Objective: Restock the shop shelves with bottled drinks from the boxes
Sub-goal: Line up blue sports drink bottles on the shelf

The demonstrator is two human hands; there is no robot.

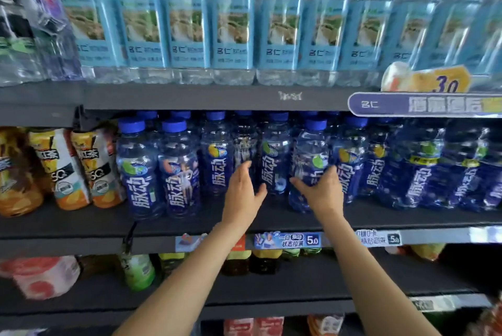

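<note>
A row of blue-capped bottles with dark blue labels stands on the middle shelf (190, 224). My right hand (323, 191) grips one of these blue bottles (309, 156) low on its body; the bottle leans slightly left near the shelf's front. My left hand (243, 191) is open, fingers straight, reaching up beside another blue bottle (274, 156) that stands further back, with its thumb toward that bottle's base. Whether the fingers touch a bottle I cannot tell. Two more blue bottles (160, 170) stand forward at the left.
Clear water bottles with light blue labels (233, 31) fill the top shelf. Orange and white tea bottles (81, 167) stand at the left of the middle shelf. Price tags (288, 240) line its front edge. Lower shelves hold green, dark and red drinks (138, 270).
</note>
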